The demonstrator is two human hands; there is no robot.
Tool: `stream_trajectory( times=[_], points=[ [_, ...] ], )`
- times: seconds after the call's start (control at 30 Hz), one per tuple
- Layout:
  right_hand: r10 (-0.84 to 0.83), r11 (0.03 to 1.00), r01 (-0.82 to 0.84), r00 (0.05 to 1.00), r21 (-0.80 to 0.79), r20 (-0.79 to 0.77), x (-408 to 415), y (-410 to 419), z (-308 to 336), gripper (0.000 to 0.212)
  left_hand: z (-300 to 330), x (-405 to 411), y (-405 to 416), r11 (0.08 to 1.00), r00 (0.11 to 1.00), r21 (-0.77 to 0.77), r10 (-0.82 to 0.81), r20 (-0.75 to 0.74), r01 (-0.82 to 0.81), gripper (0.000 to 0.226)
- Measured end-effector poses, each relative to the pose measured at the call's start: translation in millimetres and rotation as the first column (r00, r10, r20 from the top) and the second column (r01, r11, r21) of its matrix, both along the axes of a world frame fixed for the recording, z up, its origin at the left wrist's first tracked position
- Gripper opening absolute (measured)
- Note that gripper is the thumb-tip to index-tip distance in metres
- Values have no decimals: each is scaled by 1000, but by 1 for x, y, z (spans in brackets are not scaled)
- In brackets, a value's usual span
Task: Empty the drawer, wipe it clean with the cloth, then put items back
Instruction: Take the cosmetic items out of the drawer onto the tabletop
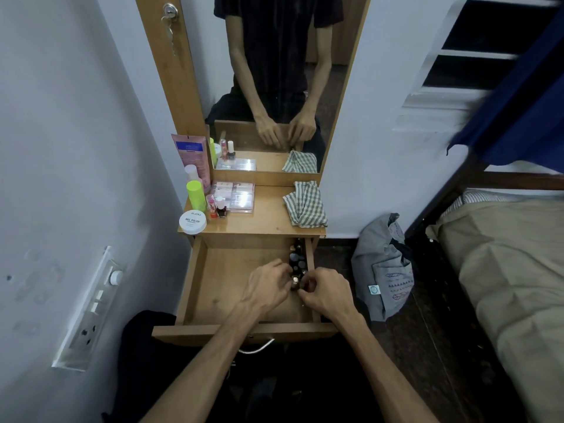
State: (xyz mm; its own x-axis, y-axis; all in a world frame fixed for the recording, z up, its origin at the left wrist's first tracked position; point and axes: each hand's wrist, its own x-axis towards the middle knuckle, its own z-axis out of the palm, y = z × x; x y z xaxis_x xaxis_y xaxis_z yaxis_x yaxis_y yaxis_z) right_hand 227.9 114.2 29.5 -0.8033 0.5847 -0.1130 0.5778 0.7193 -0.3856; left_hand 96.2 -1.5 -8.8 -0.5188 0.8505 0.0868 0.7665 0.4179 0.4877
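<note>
Mirror (274,71): upper centre of the frame, above the shelf; reflects both arms reaching down.
Drawer (232,279): centre of the frame, pulled fully open; floor mostly bare on the left and in the middle.
Shelf (265,221): just above the drawer; already carries several taken-out items along its left edge.
Cloth (305,204): checked, crumpled, on the right part of the shelf, well apart from both hands; not yet in use.
Left hand (267,286): lower centre, inside the drawer, fingers curled around small bottles; exact hold hidden by the fingers.
Right hand (325,293): just right of the left hand, fingertips pinching something small at the drawer's right side.
Small bottles (296,264): dark row along the right wall of the drawer, the nearest ones between the two hands.
White jar (192,221): left front corner of the shelf, labelled nail polish.
Step in hand: probably emptying, last group of items still inside.
Next move: lifting the gathered bottles together, kept upright, onto a free part of the shelf; wiping only after that.
</note>
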Motion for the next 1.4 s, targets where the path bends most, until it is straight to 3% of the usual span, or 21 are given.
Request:
stream_trajectory(
  times=[0.2, 0.8, 1.1, 1.4],
  points=[
    [62, 998, -62, 996, 7, 64, 10, -2, -11, 24, -5, 10, 10, 998, 1000, -61, -4, 13, 5, 32],
    [52, 999, -52, 999, 11, -4, 10, -7, -13, 17, -16, 12, 11, 991, 998, -119, 58, 28, -54, 22],
    [92, 995, -90, 993, 35, -69, -19, -25, 7, 17, 13, -17, -26, 989, 990, 58, 138, 18, -138, 16],
    [153, 985, -170, 949, -39, -277, -96, -46, 59, 13, 76, -86, -66, 946, 964, 192, 267, -7, -261, 17]
  ],
)
